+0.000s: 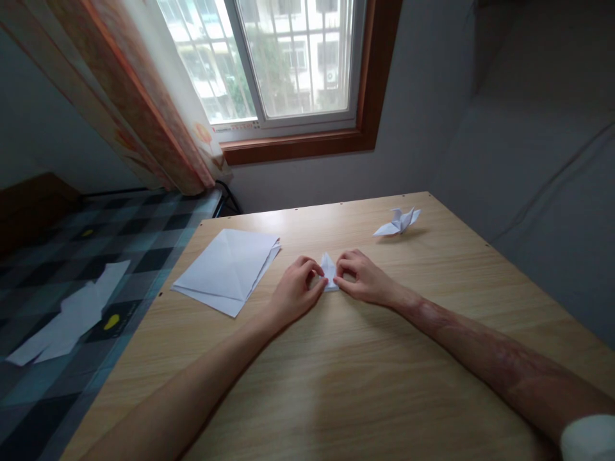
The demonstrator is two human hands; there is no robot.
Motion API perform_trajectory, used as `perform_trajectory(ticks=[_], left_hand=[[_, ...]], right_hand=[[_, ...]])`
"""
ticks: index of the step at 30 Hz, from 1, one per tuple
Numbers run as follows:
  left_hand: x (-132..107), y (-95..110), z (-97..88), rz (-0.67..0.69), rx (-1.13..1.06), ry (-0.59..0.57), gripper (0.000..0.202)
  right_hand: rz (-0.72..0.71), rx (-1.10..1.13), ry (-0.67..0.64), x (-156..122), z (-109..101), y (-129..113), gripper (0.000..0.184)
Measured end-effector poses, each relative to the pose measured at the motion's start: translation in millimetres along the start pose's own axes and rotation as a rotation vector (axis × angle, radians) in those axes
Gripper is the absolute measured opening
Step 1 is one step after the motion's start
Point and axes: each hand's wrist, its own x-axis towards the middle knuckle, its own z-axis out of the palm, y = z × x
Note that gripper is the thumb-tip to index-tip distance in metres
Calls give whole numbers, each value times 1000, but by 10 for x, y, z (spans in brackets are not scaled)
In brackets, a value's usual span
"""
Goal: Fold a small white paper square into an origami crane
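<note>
A small piece of folded white paper [328, 267] lies on the wooden table between my hands, its pointed tip facing the window. My left hand [300, 288] pinches its left edge, thumb and fingers closed. On the opposite edge, my right hand [359, 275] pinches it in the same way. Parts of the paper are hidden behind my fingertips. Farther back on the right rests a finished-looking origami crane [398, 222], apart from both hands.
A stack of white paper sheets [230, 266] lies on the table [336, 384], left of my hands. White paper strips [77, 314] are on the checkered bed [43, 397] at the left. Beyond the table are a curtain [139, 96] and a barred window [298, 57].
</note>
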Motion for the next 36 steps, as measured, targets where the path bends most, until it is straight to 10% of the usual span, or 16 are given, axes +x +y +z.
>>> perform_trajectory(ticks=[14, 22, 36], left_hand=[[-8, 24, -30, -70, -118, -30, 6], [0, -14, -27, -74, -244, -58, 9], [-47, 14, -31, 263, 175, -111, 15]], right_hand=[[7, -6, 24, -28, -3, 21, 13], [65, 55, 115, -43, 18, 71, 44], [226, 208, 114, -29, 24, 114, 33]])
